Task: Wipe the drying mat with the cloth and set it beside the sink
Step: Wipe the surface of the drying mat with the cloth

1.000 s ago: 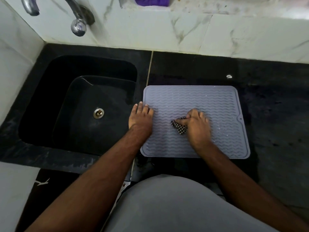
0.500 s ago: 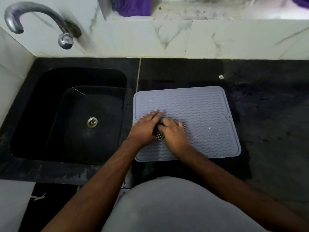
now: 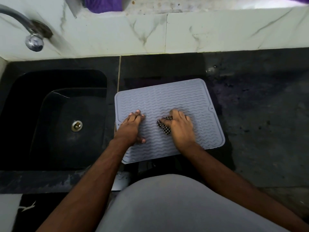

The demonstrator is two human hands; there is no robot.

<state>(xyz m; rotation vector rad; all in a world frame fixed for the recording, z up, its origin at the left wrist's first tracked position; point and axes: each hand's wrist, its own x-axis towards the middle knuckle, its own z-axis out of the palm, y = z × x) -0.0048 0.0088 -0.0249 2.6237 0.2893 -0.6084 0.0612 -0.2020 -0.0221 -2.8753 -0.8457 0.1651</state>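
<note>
Your drying mat (image 3: 168, 104) lies flat on the dark counter (image 3: 259, 114), just beside the sink (image 3: 55, 118), its left edge close to the sink's right rim. Grey, wavy ribs, rounded corners, turned a little out of square with the counter's edge. Its near left corner reaches the counter's front edge.

Left hand (image 3: 132, 128): palm down on the mat's left portion, fingers straight and close together, pointing away from you, thumb splayed toward the mat's middle. It holds nothing; it presses flat on the ribbed surface, with the wrist crossing the mat's left border.

Right hand (image 3: 181, 129): fingers curled over the cloth (image 3: 164, 126), a small bunched wad in black-and-white check. The cloth sits under the fingers and palm, pressed down on the middle of the mat; only its left end pokes out by the thumb side. How much cloth is under the hand you cannot tell from here.

The two hands are apart, a strip of bare mat between them.

Sink basin dark, metal drain (image 3: 76, 126) at the bottom. Tap (image 3: 31, 39) on the marble-tiled wall (image 3: 217, 30) above the sink's far left. Something purple (image 3: 103, 5) on the ledge up top. Grey garment (image 3: 167, 206) fills the near foreground.
</note>
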